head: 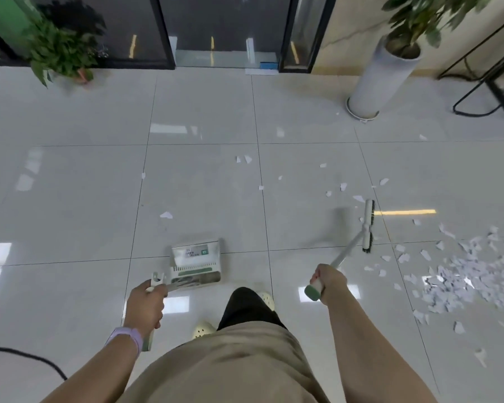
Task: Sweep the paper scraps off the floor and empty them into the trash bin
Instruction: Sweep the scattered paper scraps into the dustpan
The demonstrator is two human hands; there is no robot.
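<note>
1. We hold the long white broom with its green-capped handle point(344, 254) in our right hand point(330, 282), fingers wrapped round the shaft near its top end; our left hand point(144, 303) grips the upright handle of the white-and-green plastic dustpan point(197, 264).
2. The torn white paper scraps point(460, 274) lie thickest on the pale glossy tiled floor point(70, 184) to our right, beyond the broom head (a thinner scatter trails ahead, towards the middle tiles).
3. The broom's bristle bar runs roughly fore-and-aft, just left of the pile, so it stands between the scraps and the dustpan.
4. The right hand is far nearer the heap; the dustpan sits well apart, to the left.
5. We judge the next stroke must reach past the pile and draw it leftward.
6. No trash bin is in view.
</note>
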